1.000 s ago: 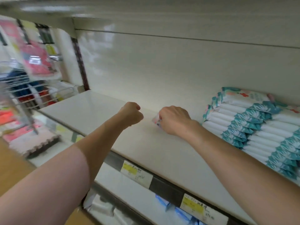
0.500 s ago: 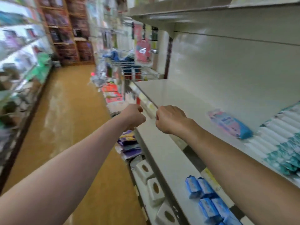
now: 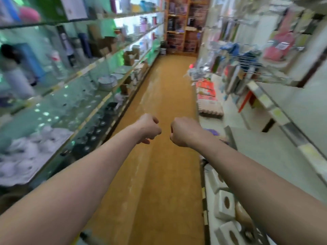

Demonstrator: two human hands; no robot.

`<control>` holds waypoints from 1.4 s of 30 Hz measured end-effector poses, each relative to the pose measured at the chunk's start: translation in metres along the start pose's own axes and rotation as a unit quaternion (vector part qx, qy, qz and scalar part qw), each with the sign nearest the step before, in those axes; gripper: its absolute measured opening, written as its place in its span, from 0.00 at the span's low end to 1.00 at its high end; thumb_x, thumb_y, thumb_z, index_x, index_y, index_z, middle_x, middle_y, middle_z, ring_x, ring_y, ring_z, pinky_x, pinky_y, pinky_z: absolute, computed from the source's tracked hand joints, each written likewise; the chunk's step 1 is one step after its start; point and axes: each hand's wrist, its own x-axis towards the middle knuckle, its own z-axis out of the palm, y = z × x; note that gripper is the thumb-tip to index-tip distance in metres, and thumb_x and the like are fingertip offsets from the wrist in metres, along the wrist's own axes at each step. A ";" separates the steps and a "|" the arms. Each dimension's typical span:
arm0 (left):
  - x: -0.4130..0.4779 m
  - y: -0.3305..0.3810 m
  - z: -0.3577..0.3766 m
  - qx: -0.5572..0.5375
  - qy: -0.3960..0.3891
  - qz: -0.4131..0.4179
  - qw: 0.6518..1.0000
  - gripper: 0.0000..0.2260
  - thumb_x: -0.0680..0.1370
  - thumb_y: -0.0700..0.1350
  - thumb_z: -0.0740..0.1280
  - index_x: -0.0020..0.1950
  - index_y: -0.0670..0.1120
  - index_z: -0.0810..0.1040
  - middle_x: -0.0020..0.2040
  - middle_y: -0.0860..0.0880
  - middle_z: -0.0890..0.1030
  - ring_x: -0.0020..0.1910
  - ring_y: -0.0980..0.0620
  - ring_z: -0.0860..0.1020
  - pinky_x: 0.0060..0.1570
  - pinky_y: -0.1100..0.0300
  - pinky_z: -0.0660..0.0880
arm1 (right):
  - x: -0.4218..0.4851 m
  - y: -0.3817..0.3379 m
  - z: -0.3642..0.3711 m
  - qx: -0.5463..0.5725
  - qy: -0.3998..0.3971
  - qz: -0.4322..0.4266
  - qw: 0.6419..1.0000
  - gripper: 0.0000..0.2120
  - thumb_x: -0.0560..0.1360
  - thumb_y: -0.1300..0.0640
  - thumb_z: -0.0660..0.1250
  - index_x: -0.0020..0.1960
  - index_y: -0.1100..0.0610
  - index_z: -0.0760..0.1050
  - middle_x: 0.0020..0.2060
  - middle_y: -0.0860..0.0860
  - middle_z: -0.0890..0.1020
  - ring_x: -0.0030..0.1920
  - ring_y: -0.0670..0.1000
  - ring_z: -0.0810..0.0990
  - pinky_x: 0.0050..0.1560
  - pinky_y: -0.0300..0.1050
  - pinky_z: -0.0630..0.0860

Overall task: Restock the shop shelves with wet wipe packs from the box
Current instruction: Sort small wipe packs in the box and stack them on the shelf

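— Brown floor (image 3: 164,103) of a shop aisle runs straight ahead, under both hands. What do the hands do?

— They are stretched forward at the same height. The left hand (image 3: 147,129) and the right hand (image 3: 184,131) are side by side, near but not touching. Each has its fingers curled into a fist, and neither holds anything.

— What stands beside them?

— To the left of the hands are long shelves (image 3: 99,103) with bottles (image 3: 83,43), a stack of plates (image 3: 107,83) and white bowls (image 3: 24,149). To the right are white shelves (image 3: 261,149). On a low one, nearer than the hands, lie white boxes (image 3: 223,205) with a round hole on top. Further than the hands hang coloured goods, too blurred to name.

— And the wipe packs?

— I cannot tell where they are; the right side is blurred.
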 end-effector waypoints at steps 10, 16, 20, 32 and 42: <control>-0.077 -0.196 -0.088 -0.066 0.058 -0.151 0.985 0.21 0.78 0.39 0.66 0.71 0.46 0.69 0.56 0.44 0.77 0.48 0.48 0.78 0.34 0.59 0.77 | -0.012 -0.209 0.057 0.000 -0.081 -0.166 0.983 0.04 0.78 0.58 0.61 0.45 0.57 0.70 0.36 0.52 0.73 0.38 0.54 0.75 0.35 0.45 0.73; -0.136 -0.308 -0.130 -0.124 0.085 -0.256 0.955 0.14 0.78 0.38 0.65 0.64 0.46 0.73 0.49 0.42 0.77 0.39 0.51 0.76 0.38 0.54 0.79 | -0.038 -0.303 0.088 -0.005 -0.147 -0.247 0.958 0.12 0.78 0.60 0.61 0.36 0.58 0.65 0.33 0.51 0.69 0.34 0.53 0.70 0.33 0.45 0.69; -0.168 -0.382 -0.140 -0.168 0.099 -0.320 0.927 0.17 0.78 0.37 0.64 0.67 0.45 0.71 0.50 0.42 0.75 0.36 0.51 0.74 0.34 0.55 0.76 | -0.047 -0.357 0.114 -0.023 -0.186 -0.276 0.943 0.12 0.78 0.59 0.62 0.37 0.59 0.65 0.32 0.52 0.69 0.33 0.53 0.70 0.30 0.44 0.67; -0.220 -0.545 -0.096 -0.322 0.154 -0.506 0.785 0.11 0.78 0.35 0.63 0.59 0.46 0.73 0.42 0.44 0.74 0.35 0.50 0.73 0.35 0.56 0.75 | -0.013 -0.456 0.254 -0.113 -0.301 -0.333 0.886 0.12 0.80 0.60 0.57 0.61 0.61 0.73 0.50 0.55 0.78 0.48 0.56 0.77 0.43 0.45 0.72; -0.188 -0.599 -0.028 -0.416 0.156 -0.551 0.706 0.17 0.79 0.38 0.63 0.68 0.46 0.71 0.55 0.41 0.76 0.52 0.45 0.76 0.43 0.53 0.76 | 0.044 -0.478 0.374 -0.228 -0.310 -0.376 0.843 0.24 0.80 0.56 0.57 0.75 0.59 0.59 0.73 0.60 0.62 0.70 0.60 0.64 0.66 0.53 0.70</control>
